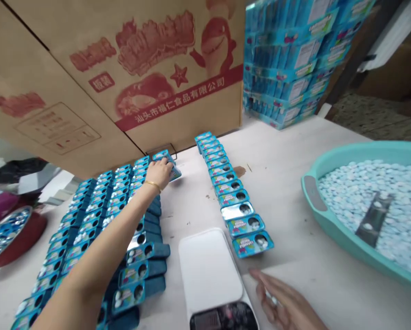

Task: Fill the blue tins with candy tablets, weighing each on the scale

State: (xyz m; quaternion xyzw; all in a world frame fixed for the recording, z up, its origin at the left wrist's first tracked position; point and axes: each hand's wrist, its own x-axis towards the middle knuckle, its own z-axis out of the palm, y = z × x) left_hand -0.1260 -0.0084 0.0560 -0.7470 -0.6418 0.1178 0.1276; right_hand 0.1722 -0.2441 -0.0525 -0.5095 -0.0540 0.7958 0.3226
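Note:
My left hand [160,173] reaches far across the table, its fingers closed on a small blue candy box [175,173] at the far end of the rows. Below that arm stand several rows of similar blue candy boxes [123,178], with round holes in their fronts and white candies on some. A single line of these boxes [228,188] runs down the middle of the table. Near the front edge, my right hand [283,300] is curled around a few white candies [271,298]. Just left of it lies a white digital scale [210,266], its pan bare.
A turquoise basin [317,183] of pale candies, with a dark metal scoop [374,220] in it, stands at right. Large cardboard cartons [178,119] wall off the back. Wrapped blue packs [284,68] are stacked behind right. A red bowl [26,236] of blue pieces sits far left.

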